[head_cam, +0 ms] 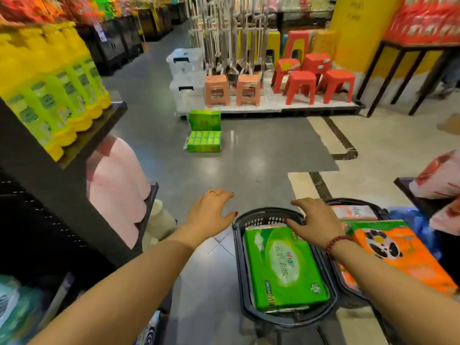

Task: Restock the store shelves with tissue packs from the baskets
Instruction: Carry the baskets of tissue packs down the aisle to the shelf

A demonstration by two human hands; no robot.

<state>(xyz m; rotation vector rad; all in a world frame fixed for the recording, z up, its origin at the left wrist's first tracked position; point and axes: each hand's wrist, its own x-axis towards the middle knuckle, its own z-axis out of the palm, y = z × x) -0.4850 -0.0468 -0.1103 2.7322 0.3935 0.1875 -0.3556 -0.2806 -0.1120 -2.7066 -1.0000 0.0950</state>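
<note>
Both hands are reaching over the baskets now. The right hand (pixel 315 221), fingers spread and holding nothing, is hovering at the far end of the green tissue pack (pixel 283 267) lying in the near basket (pixel 239 265). The left hand (pixel 211 210), also empty, is hanging beside the rim. This looks like the pick-up step; next call is closing both hands on the pack's ends and lifting it toward the shelf (pixel 74 150).

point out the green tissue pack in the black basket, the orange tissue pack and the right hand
green tissue pack (pixel 283 267), head view, middle of its top face
orange tissue pack (pixel 398 260), head view, top face near the panda print
right hand (pixel 315 220), head view, back of the hand
</note>
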